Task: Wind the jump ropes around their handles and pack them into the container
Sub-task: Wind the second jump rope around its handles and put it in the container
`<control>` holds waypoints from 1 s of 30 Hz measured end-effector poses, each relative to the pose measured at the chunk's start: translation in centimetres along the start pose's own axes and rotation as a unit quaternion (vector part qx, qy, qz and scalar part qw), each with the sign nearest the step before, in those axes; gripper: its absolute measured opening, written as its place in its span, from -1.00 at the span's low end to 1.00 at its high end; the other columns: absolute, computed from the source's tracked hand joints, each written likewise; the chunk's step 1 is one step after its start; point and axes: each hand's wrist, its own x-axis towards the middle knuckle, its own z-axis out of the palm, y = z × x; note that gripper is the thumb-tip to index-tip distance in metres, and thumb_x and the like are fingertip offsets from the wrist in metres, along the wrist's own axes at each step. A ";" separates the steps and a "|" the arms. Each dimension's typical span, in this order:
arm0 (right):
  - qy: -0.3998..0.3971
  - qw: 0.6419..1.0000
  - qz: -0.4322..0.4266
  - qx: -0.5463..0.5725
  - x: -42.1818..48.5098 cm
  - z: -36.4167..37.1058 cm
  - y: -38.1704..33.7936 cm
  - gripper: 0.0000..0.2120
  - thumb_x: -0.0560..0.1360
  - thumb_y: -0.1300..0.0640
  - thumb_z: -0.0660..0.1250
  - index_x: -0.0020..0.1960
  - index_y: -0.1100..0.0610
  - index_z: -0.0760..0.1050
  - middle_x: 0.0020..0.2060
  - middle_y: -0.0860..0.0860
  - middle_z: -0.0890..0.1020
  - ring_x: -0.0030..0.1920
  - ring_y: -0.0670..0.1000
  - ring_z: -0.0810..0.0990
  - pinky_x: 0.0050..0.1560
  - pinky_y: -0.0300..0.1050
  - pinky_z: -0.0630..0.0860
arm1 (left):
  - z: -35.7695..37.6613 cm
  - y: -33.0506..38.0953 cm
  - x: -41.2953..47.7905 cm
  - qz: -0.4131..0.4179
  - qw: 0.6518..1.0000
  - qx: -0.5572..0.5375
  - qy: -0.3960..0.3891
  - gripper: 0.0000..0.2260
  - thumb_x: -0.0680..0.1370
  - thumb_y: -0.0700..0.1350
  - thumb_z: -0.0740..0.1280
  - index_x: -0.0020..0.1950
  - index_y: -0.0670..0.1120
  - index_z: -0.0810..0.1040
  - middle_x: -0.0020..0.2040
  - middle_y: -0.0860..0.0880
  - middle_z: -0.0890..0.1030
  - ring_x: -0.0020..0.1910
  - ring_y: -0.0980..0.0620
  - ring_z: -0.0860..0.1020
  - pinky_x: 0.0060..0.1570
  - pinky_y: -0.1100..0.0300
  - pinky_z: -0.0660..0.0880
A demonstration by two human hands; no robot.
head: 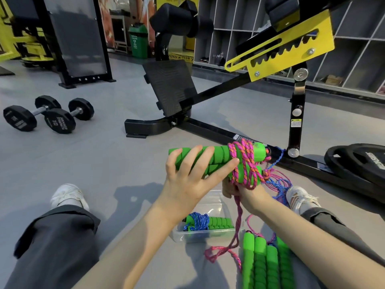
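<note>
Clearly mid-wind, judging by the few loose turns so far. Gripped the two green handles (208,161) side by side in the left hand (187,174), with fingers spread across the foam and the forefinger reaching to the nearest turns, probably to stop the pair from splaying and to pin the pink rope (243,161) against slipping. Held them raised above the floor (104,163), well apart from the container (216,200) below. Set the long axis roughly level, tilted slightly up toward the right, with butt ends to the left and cord ends to the right, likely to leave the wound end free for further turns. Tucked the right hand (233,189) under that wound end, closed on the pink rope with its fingers mostly hidden, and let the slack trail down past the wrist to the floor. Already packed one blue-roped set (200,222) into the clear container, lying roughly left to right. Just beside the container, laid four spare handles (266,261) side by side on the floor, running toward and away from the body, not yet wound.
</note>
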 end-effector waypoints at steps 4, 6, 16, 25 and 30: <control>0.009 0.997 0.013 0.079 -2.8 2.9 -2.9 -0.58 0.65 0.12 -0.05 -0.28 0.23 0.39 -0.65 -0.06 0.26 -0.63 -0.09 0.14 -0.50 -0.23 0.20 | 0.7 -0.3 -0.6 -0.024 0.999 0.031 -0.015 -0.54 0.58 -0.20 0.28 0.41 0.18 0.34 0.18 -0.09 0.39 0.17 -0.06 0.41 0.14 -0.09 0.32; 0.008 0.998 0.031 0.061 -3.5 3.3 -2.6 -0.61 0.65 0.07 -0.02 -0.18 0.22 0.44 -0.64 -0.04 0.25 -0.63 -0.08 0.17 -0.52 -0.25 0.21 | 1.0 -0.5 -1.0 -0.029 0.998 0.045 -0.030 -0.51 0.56 -0.23 0.28 0.42 0.17 0.32 0.18 -0.09 0.38 0.18 -0.07 0.40 0.14 -0.09 0.30; -0.031 0.967 -0.057 -0.246 -6.8 0.6 -6.2 -0.68 0.62 0.09 0.08 -0.18 0.21 0.48 -0.53 -0.06 0.26 -0.58 -0.15 0.28 -0.49 -0.34 0.21 | 1.5 -1.1 -2.0 -0.044 0.995 0.061 -0.064 -0.47 0.56 -0.31 0.20 0.45 0.14 0.29 0.17 -0.12 0.36 0.18 -0.09 0.38 0.14 -0.11 0.27; -0.128 0.946 0.004 -0.298 -8.4 -2.4 -9.1 -0.73 0.58 -0.01 0.13 -0.12 0.11 0.51 -0.53 -0.09 0.32 -0.56 -0.12 0.30 -0.49 -0.28 0.28 | 1.6 -1.7 -2.7 -0.052 0.989 0.092 -0.099 -0.41 0.49 -0.41 0.12 0.41 0.11 0.34 0.14 -0.13 0.35 0.15 -0.10 0.38 0.12 -0.09 0.24; -0.114 0.889 -0.099 -0.432 -8.3 -4.8 -11.9 -0.76 0.50 -0.10 0.21 -0.21 0.00 0.53 -0.52 -0.08 0.38 -0.48 -0.10 0.29 -0.45 -0.29 0.23 | 1.3 -1.7 -2.4 -0.034 0.990 0.094 -0.103 -0.42 0.52 -0.41 0.01 0.40 0.09 0.37 0.15 -0.12 0.36 0.13 -0.11 0.38 0.11 -0.08 0.24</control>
